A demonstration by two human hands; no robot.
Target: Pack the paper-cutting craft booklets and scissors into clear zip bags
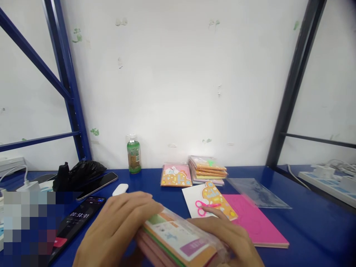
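Observation:
A thick pack of coloured paper (178,237) in clear plastic, with a printed label on top, is tilted in front of me at the bottom of the head view. My left hand (119,226) grips its left end, fingers bent over the top edge. Around the right end curls my right hand (230,237), one finger stretched toward pink scissors (204,207). Those scissors lie on a white and orange printed sheet (194,194), which overlaps a pink pad (258,226). The underside of the pack is hidden.
Behind stand a flat orange packet (176,175), a stack of similar packets (208,168) and a green bottle (134,155). A clear plastic sleeve (260,193) lies right. Phones, including one showing a timer (79,222), a white case (120,189) and a black bag (83,170) are left.

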